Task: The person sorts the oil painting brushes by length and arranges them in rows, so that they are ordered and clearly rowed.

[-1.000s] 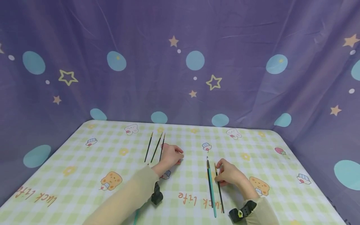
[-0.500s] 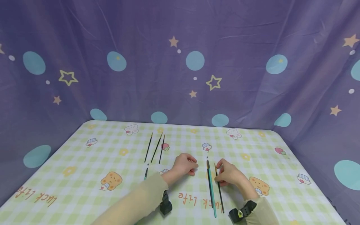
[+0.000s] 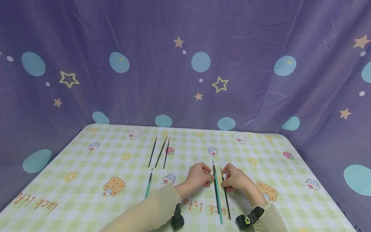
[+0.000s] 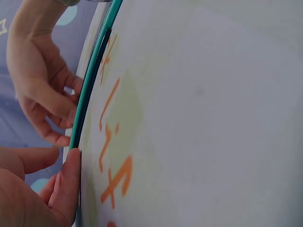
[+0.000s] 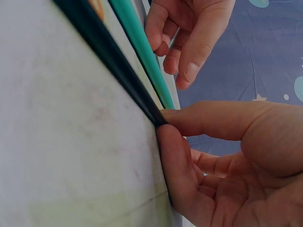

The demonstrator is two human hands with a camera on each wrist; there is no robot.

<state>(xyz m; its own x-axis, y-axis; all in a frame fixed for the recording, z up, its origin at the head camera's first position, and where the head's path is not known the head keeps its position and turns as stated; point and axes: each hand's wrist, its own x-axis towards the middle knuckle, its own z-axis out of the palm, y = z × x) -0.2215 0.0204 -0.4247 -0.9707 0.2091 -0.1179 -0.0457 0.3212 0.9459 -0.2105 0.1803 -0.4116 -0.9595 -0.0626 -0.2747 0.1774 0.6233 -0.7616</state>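
My right hand [image 3: 236, 178] pinches a slim black paintbrush [image 3: 227, 199] between thumb and forefinger, as the right wrist view shows at the dark handle [image 5: 118, 68]. The brush lies along the table with its tip pointing away from me. Left of it a teal paintbrush [image 3: 218, 199] and another black paintbrush [image 3: 216, 191] lie almost together. My left hand [image 3: 198, 175] is beside these two, fingers loosely bent. In the left wrist view its thumb and forefinger [image 4: 71, 182] stand apart, the forefinger right at the teal handle [image 4: 87, 90].
Three thin black paintbrushes [image 3: 152, 151] lie side by side at the back left. A second teal paintbrush [image 3: 148, 185] lies nearer, partly covered by my left sleeve [image 3: 147, 209]. A checked cloth [image 3: 87, 193] covers the table, and a purple curtain [image 3: 162, 80] hangs behind.
My left hand has moved right and nearer, from beside the black brushes at the back left to the teal brush. The right hand has stayed in place.
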